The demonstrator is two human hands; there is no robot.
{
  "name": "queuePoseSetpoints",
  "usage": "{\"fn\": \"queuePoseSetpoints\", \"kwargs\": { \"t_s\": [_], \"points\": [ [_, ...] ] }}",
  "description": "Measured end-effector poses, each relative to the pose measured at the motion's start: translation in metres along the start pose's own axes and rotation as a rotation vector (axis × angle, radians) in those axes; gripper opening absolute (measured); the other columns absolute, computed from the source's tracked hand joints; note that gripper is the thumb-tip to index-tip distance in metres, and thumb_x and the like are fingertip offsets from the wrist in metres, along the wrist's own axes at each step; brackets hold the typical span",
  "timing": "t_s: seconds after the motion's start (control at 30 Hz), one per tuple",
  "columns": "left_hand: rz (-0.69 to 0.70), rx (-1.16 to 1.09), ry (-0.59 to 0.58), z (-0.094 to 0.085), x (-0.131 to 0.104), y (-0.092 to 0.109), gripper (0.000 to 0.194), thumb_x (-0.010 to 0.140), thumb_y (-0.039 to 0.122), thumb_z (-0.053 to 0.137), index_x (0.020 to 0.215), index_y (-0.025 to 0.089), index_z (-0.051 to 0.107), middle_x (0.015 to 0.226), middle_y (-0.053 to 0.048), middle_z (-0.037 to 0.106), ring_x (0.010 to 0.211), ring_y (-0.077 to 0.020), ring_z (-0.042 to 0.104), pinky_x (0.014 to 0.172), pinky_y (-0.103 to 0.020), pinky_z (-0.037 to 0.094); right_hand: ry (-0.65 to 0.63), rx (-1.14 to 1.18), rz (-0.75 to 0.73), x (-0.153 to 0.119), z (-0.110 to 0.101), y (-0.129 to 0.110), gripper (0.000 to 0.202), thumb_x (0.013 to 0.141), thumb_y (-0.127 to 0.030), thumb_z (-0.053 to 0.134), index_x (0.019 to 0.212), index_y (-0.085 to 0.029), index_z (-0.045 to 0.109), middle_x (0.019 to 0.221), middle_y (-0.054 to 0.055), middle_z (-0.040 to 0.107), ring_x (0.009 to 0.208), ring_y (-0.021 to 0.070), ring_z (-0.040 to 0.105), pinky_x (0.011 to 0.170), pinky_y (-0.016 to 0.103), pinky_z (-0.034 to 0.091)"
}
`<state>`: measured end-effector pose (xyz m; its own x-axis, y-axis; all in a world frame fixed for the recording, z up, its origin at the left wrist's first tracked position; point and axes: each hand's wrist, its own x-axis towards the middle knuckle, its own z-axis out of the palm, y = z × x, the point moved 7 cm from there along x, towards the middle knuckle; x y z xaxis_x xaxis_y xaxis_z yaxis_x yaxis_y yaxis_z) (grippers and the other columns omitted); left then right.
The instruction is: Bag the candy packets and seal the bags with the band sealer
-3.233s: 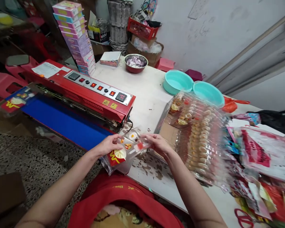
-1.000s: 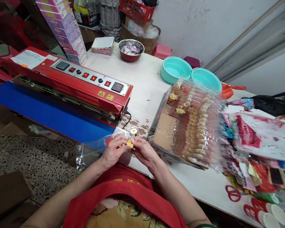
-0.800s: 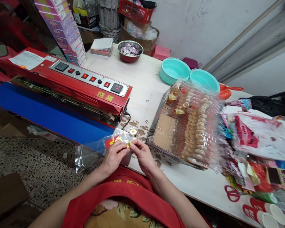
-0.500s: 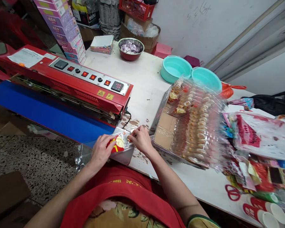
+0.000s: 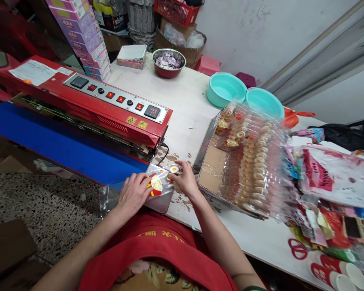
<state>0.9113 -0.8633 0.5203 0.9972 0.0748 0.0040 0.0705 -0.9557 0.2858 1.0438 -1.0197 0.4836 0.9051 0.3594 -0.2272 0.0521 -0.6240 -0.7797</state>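
A clear plastic packet lies over the grey metal plate at the end of the red sealing machine. In it show a red and yellow piece with a cream-coloured swirl and a small fried-egg shape. My left hand is closed on the packet's left part, its fingertips by the red and yellow piece. My right hand pinches the packet's right end beside the egg shape. Loose clear film sticks out left of my left hand.
Right of my hands stands a cardboard box full of filled clear packets. Behind are two turquoise basins and a metal bowl. Red scissors and paper cups lie at the right. The blue belt runs left.
Both hands have shifted slightly right with the packet. The egg shape, mostly covered before, now shows by my right fingertips. The whole view has moved a little.
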Motion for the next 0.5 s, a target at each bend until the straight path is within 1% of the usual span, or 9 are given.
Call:
{"fn": "queuePoseSetpoints", "kwargs": {
  "t_s": [0.07, 0.13, 0.23, 0.33, 0.43, 0.5],
  "points": [
    [0.016, 0.023, -0.047, 0.0, 0.006, 0.001, 0.029, 0.093, 0.035, 0.048, 0.114, 0.022, 0.062, 0.111, -0.007, 0.061, 0.094, -0.0241, 0.051, 0.079, -0.038, 0.039, -0.021, 0.033, -0.03, 0.001, 0.002, 0.0, 0.051, 0.064, -0.02, 0.067, 0.114, -0.023, 0.055, 0.114, 0.005, 0.051, 0.098, 0.0215, 0.056, 0.09, 0.038, 0.046],
    [0.039, 0.021, -0.092, 0.001, 0.015, 0.003, 0.03, 0.092, 0.035, 0.049, 0.117, 0.023, 0.06, 0.108, -0.007, 0.061, 0.094, -0.0238, 0.052, 0.08, -0.037, 0.039, -0.022, 0.011, -0.049, 0.001, 0.004, -0.002, 0.057, 0.062, -0.02, 0.069, 0.117, -0.023, 0.054, 0.115, 0.006, 0.051, 0.102, 0.0229, 0.055, 0.093, 0.039, 0.045],
    [0.083, -0.009, -0.153, 0.002, 0.028, 0.009, 0.036, 0.089, 0.03, 0.054, 0.125, 0.026, 0.054, 0.11, -0.005, 0.059, 0.099, -0.0241, 0.051, 0.082, -0.037, 0.04, 0.038, -0.053, -0.042, 0.0, 0.007, -0.003, 0.064, 0.06, -0.023, 0.074, 0.12, -0.025, 0.053, 0.118, 0.006, 0.051, 0.111, 0.0258, 0.051, 0.096, 0.041, 0.043],
    [0.081, -0.022, -0.187, 0.003, 0.038, 0.011, 0.039, 0.087, 0.027, 0.057, 0.125, 0.028, 0.052, 0.113, -0.005, 0.057, 0.101, -0.0245, 0.05, 0.084, -0.037, 0.04, 0.091, -0.067, -0.009, -0.001, 0.009, -0.001, 0.07, 0.058, -0.028, 0.077, 0.123, -0.024, 0.051, 0.12, 0.008, 0.05, 0.115, 0.0276, 0.049, 0.098, 0.042, 0.042],
    [0.088, -0.024, -0.205, 0.002, 0.046, 0.013, 0.039, 0.087, 0.029, 0.057, 0.126, 0.028, 0.052, 0.113, -0.006, 0.055, 0.101, -0.0242, 0.049, 0.084, -0.036, 0.041, 0.096, -0.015, 0.004, -0.002, 0.01, 0.002, 0.076, 0.056, -0.029, 0.08, 0.125, -0.022, 0.049, 0.122, 0.009, 0.049, 0.117, 0.0276, 0.048, 0.1, 0.042, 0.04],
    [0.126, -0.008, -0.219, 0.002, 0.053, 0.016, 0.043, 0.087, 0.031, 0.057, 0.129, 0.03, 0.05, 0.116, -0.007, 0.052, 0.104, -0.0252, 0.048, 0.085, -0.037, 0.041, 0.097, 0.033, 0.008, -0.004, 0.009, 0.004, 0.077, 0.056, -0.032, 0.081, 0.125, -0.022, 0.048, 0.123, 0.009, 0.049, 0.118, 0.0273, 0.049, 0.101, 0.041, 0.04]
  ]
}}
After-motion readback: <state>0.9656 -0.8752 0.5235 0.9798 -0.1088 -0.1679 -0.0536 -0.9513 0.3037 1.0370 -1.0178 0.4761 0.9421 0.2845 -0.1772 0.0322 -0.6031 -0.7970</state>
